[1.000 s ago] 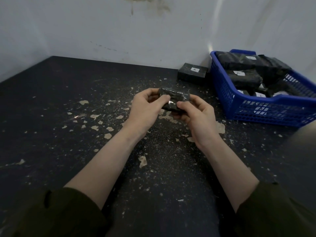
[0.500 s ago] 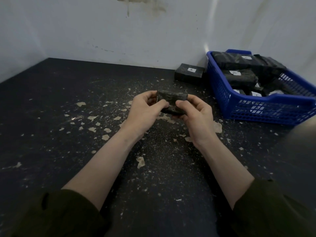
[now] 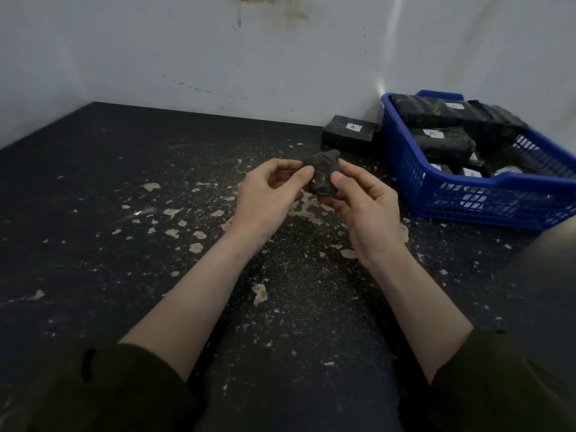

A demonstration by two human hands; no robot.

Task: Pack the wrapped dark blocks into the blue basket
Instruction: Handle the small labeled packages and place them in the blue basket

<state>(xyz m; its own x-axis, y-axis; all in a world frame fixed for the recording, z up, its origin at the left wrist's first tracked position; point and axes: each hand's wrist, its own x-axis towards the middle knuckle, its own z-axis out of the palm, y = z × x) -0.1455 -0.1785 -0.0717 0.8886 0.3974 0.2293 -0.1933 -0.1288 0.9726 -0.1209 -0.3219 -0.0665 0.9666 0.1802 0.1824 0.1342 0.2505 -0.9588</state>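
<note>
Both my hands hold a small wrapped dark block [image 3: 324, 173] above the middle of the black table [image 3: 93, 188]. My left hand [image 3: 269, 198] pinches its left side between thumb and fingers. My right hand [image 3: 364, 207] cups it from below and the right, thumb on its front. The block looks turned on end and blurred. To the right stands the blue basket [image 3: 486, 201] with several wrapped dark blocks inside, some with white labels. Another labelled dark block [image 3: 349, 134] lies on the table just left of the basket.
The table top is worn, with pale flakes and chips scattered around the middle. A white wall runs along the back and left, close behind the basket. My dark sleeves fill the bottom corners.
The block has been turned in my hands from lying wide to a more upright pose. My hands have drifted slightly right and away from me.
</note>
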